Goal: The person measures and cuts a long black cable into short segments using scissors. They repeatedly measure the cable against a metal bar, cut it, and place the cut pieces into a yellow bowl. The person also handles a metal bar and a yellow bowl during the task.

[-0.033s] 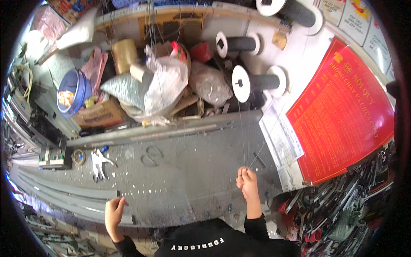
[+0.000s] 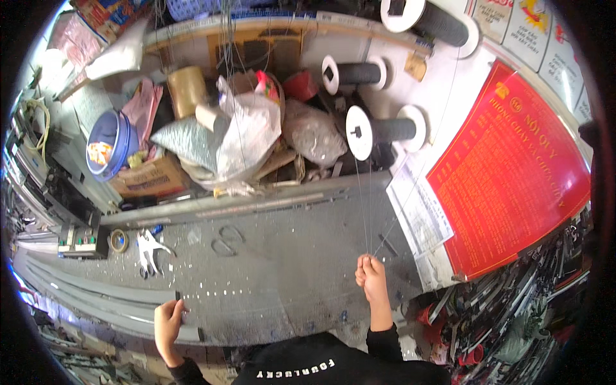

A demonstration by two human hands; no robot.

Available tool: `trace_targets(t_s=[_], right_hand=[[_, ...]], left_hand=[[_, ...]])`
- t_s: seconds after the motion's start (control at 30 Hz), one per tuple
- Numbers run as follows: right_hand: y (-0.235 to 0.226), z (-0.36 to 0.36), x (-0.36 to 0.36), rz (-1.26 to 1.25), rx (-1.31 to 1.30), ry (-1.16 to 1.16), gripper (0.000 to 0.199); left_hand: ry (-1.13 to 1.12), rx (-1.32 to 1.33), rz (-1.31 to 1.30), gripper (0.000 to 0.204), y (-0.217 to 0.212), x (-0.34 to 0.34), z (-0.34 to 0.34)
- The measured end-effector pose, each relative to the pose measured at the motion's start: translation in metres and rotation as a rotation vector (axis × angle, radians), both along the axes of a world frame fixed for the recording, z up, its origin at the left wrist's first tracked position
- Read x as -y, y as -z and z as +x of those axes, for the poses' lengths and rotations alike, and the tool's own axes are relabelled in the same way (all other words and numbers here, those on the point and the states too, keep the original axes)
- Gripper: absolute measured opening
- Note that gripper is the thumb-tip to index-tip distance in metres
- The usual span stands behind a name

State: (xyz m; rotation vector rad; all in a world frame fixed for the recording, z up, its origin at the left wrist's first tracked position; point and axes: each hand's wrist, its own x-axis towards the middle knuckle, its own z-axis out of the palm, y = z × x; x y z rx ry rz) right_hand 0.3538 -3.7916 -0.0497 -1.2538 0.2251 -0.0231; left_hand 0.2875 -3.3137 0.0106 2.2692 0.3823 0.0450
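My right hand [image 2: 372, 276] is closed in a fist around several thin cords [image 2: 366, 224]. They run up taut from the fist toward the white-flanged spools on the wall. The nearest spool [image 2: 391, 130], wound with dark grey cord, is up and beyond this hand. My left hand [image 2: 167, 328] is at the lower left, thumb and fingers pressed together beside the ends of long grey bars [image 2: 144, 296]. What it pinches, if anything, is too fine to make out. Both hands are over the grey worktable [image 2: 282, 256], far apart from each other.
Scissors and a white tool [image 2: 151, 250] lie by a tape roll [image 2: 119, 240]. A dark cord loop [image 2: 228, 240] rests on the table. Behind the ledge sit a blue bucket [image 2: 110, 144] and plastic bags [image 2: 250, 135]. Metal strips [image 2: 513, 308] crowd the right side; a red poster [image 2: 507, 173] hangs above.
My left hand has tipped slightly, its fingers now pointing lower. My right fist stays nearly in place with the cords, which look closer together. The whole view has shifted a little.
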Motion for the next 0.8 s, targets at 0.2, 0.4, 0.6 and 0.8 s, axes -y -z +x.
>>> trace_targets(t_s=[0.2, 0.4, 0.6, 0.8], right_hand=[[0.0, 0.005, 0.044, -0.598, -0.043, 0.19, 0.031], [0.003, 0.007, 0.101, -1.291, -0.04, 0.545, 0.025], [0.012, 0.013, 0.097, -1.172, -0.112, 0.462, 0.031], [0.013, 0.0, 0.09, -0.895, -0.112, 0.456, 0.034]], left_hand=[[-0.065, 0.05, 0.013, 0.032, -0.013, -0.035, -0.004], [-0.024, -0.005, -0.222, 0.028, 0.02, -0.014, 0.025], [0.153, -0.145, -0.676, 0.045, 0.122, 0.089, 0.099], [-0.132, -0.044, -0.744, 0.076, 0.178, 0.174, 0.147]])
